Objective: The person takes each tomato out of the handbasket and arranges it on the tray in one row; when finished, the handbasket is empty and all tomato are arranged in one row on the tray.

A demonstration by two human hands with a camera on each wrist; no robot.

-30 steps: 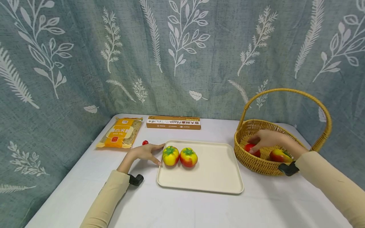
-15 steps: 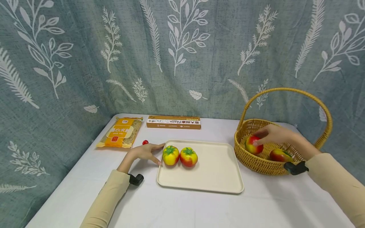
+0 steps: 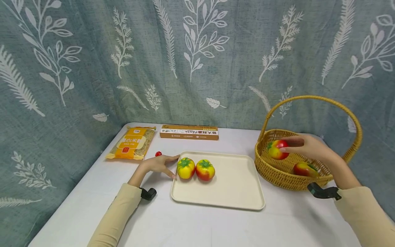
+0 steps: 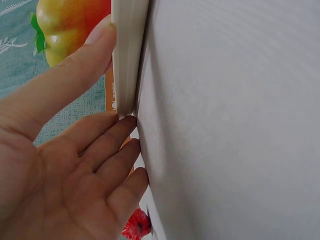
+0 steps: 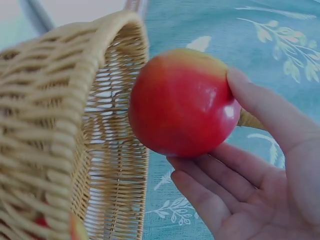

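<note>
My right hand (image 3: 305, 148) pinches a red and yellow tomato (image 3: 278, 150) with a green leafy top between thumb and fingers. It holds the tomato at the upper part of the wicker basket (image 3: 277, 178); the right wrist view shows the tomato (image 5: 182, 102) beside the basket's rim (image 5: 85, 65). My left hand (image 3: 158, 165) rests against the left edge of a cream tray (image 3: 231, 185), fingers extended. In the left wrist view its thumb and fingertips touch the tray's rim (image 4: 127, 55). Two similar tomatoes, one on the left (image 3: 186, 168) and one on the right (image 3: 205, 169), sit side by side on the tray.
Another red-yellow fruit, perhaps a mango (image 3: 305, 169), lies in the basket, whose tall handle (image 3: 311, 97) arches above. An orange noodle packet (image 3: 131, 143), a pasta box (image 3: 189, 132) and a small red object (image 3: 158, 153) lie towards the back left. A patterned curtain (image 3: 185, 85) surrounds the table.
My right hand has lifted the tomato from the basket's bottom to near its rim, turning its green top leftward. My left hand stays at the tray's edge.
</note>
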